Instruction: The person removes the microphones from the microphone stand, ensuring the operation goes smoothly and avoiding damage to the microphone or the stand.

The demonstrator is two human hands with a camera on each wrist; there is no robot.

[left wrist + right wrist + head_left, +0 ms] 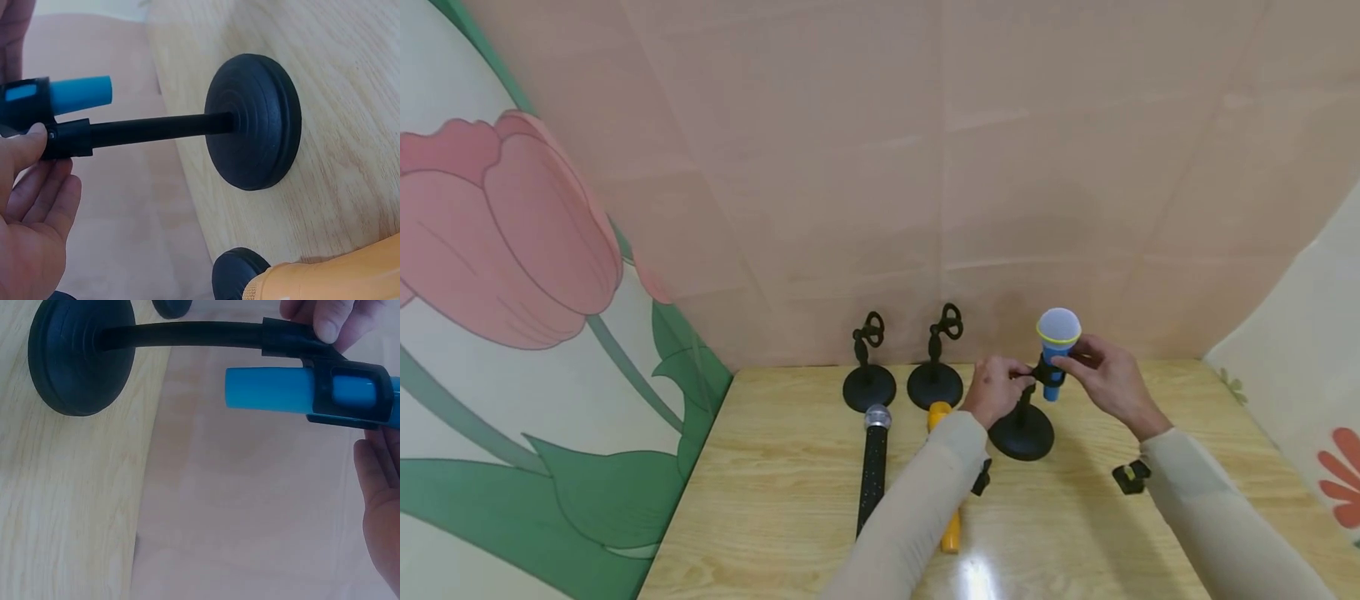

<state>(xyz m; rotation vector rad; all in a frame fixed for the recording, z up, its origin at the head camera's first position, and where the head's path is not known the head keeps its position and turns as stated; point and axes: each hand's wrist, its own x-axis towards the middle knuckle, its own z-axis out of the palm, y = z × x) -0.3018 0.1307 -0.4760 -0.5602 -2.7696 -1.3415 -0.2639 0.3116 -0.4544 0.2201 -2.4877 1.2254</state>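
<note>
A blue toy microphone (1057,339) with a white head and yellow ring sits upright in the clip of a black microphone stand (1022,435). My left hand (995,388) pinches the stand just below the clip; in the left wrist view its thumb presses on the black collar. On the other side, my right hand (1111,385) holds the microphone between thumb and fingers near its head. The right wrist view shows the blue handle (269,389) passing through the clip (350,394), its lower end sticking out below. The microphone's head is outside both wrist views.
Two more black stands with ring clips, one at left (868,388) and one in the middle (935,386), stand near the wall. Before them lie a black microphone (872,467) with a silver head and an orange microphone (951,535), partly behind the left sleeve.
</note>
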